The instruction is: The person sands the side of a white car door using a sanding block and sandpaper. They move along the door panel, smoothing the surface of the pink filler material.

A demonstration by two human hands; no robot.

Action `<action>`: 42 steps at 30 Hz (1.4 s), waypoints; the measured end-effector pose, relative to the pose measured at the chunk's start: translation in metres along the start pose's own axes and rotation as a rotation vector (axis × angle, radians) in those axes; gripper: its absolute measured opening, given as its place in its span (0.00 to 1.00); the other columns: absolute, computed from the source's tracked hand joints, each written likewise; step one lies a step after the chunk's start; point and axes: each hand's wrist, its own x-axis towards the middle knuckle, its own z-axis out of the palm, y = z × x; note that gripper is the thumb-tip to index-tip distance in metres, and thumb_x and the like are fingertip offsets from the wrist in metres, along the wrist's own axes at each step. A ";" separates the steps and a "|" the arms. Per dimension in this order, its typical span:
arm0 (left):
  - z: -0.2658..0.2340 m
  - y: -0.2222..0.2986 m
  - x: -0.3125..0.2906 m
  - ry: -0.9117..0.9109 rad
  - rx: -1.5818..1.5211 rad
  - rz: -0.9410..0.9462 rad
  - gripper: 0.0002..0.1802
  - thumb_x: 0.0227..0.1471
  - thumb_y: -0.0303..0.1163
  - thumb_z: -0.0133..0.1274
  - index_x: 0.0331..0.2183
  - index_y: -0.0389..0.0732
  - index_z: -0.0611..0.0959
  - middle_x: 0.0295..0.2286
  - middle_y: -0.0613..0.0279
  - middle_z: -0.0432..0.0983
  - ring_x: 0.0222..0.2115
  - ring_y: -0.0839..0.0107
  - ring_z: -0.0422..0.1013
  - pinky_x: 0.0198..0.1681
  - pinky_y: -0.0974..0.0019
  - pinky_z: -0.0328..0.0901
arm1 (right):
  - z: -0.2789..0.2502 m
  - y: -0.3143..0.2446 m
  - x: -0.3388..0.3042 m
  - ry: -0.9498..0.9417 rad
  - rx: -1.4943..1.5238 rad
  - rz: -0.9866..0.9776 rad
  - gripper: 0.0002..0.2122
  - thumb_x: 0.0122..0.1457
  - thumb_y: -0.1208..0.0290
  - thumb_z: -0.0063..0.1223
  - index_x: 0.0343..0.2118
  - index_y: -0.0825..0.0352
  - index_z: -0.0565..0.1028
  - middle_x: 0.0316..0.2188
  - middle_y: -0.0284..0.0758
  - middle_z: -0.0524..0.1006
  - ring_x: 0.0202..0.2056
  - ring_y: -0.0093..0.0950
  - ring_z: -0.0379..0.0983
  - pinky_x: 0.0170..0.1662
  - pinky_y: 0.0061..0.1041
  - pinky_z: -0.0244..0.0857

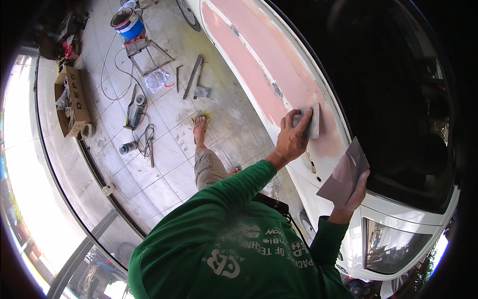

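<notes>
My left hand [292, 137] grips a flat grey putty spreader [312, 122], its fingers stretched along the blade. The blade lies against the white car's side panel [259, 30], at the near end of a broad patch of pink filler. A pale strip with dark bare spots runs lengthwise through that patch. Just to the right, my right hand [356, 193] holds up a thin grey mixing plate [341, 175] with a smear of pinkish putty on it. Part of this hand is hidden behind the plate. The door handle [310, 162] sits between both hands.
Dark car windows [388, 99] rise at the right. On the tiled floor at left lie an angle grinder [138, 108], a cord [147, 139], a can [128, 147] and metal bars [193, 77]. A blue bucket [130, 28] tops a stand; a cardboard box [78, 102] stands by the wall.
</notes>
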 end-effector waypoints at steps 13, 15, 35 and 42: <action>-0.263 0.011 0.120 -0.474 -0.095 0.243 0.44 0.45 0.07 0.57 0.60 0.57 0.82 0.55 0.54 0.74 0.54 0.51 0.75 0.59 0.55 0.73 | 0.259 0.019 0.111 -0.498 -1.049 -0.164 0.27 0.76 0.47 0.43 0.49 0.73 0.78 0.40 0.44 0.81 0.40 0.33 0.78 0.48 0.31 0.71; -0.271 -0.017 0.123 -0.557 -0.220 0.224 0.38 0.52 0.09 0.56 0.61 0.52 0.81 0.55 0.53 0.75 0.55 0.51 0.74 0.59 0.56 0.73 | 0.277 0.039 0.145 -0.356 -1.016 -0.041 0.30 0.74 0.43 0.43 0.51 0.74 0.78 0.43 0.45 0.81 0.44 0.37 0.78 0.52 0.33 0.70; -0.356 -0.281 0.485 0.111 -0.091 -0.192 0.24 0.64 0.26 0.51 0.60 0.48 0.79 0.50 0.46 0.80 0.48 0.51 0.78 0.52 0.54 0.73 | 0.270 0.099 0.165 0.163 -0.665 0.639 0.24 0.69 0.54 0.59 0.52 0.74 0.70 0.45 0.39 0.77 0.45 0.32 0.79 0.47 0.38 0.76; -0.339 -0.280 0.439 -0.009 -0.181 -0.094 0.30 0.61 0.21 0.53 0.63 0.53 0.78 0.49 0.51 0.78 0.51 0.53 0.77 0.56 0.56 0.72 | 0.273 0.111 0.160 0.209 -0.635 0.664 0.22 0.70 0.56 0.58 0.51 0.73 0.70 0.44 0.40 0.77 0.46 0.33 0.79 0.47 0.39 0.77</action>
